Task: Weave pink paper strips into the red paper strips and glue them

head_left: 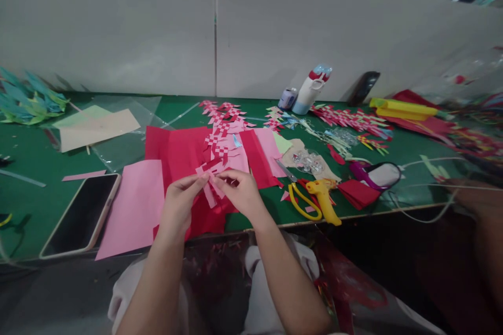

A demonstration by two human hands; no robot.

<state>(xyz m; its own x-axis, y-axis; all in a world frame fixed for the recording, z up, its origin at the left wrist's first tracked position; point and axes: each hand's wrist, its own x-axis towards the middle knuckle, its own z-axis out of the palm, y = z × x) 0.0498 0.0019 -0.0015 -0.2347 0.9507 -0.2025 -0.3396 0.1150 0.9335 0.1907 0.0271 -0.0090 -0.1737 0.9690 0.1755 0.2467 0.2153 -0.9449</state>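
Note:
Pinched between the fingertips of my left hand (181, 203) and my right hand (241, 191) are narrow pink paper strips (211, 196), crossing each other. Both hands are closed on them, just above the red paper sheets (176, 146) at the table's front. Right behind the strips lie woven red and pink paper pieces (222, 136), some on pink paper. A plain pink paper sheet (135, 204) lies left of my left hand. To the right of my right hand are yellow-handled scissors (301, 201) and a yellow glue gun (324, 199).
A phone (82, 214) lies at the front left of the green table (23, 152). Behind stand a white bottle (310, 91) and a small can (288, 98). A white cable (420, 217) runs at right, near another person's arm (477, 209).

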